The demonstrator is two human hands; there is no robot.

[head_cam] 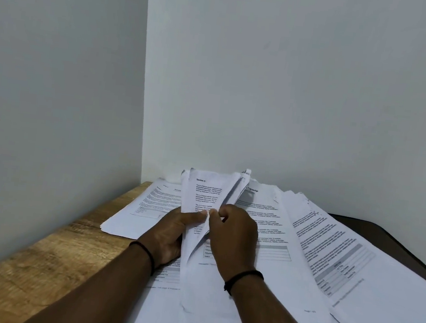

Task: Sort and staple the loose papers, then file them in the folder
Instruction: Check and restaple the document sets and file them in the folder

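Two hands, left (172,232) and right (235,237); two black wristbands; one wooden table (44,256); many printed sheets, uncountable.

Bare wood tabletop (44,256) free at left; loose papers (328,254) blanket centre, right; walls (57,77) close behind.

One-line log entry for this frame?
phase: sorting | left hand: grips held sheets | right hand: pinches them | other papers: spread on table
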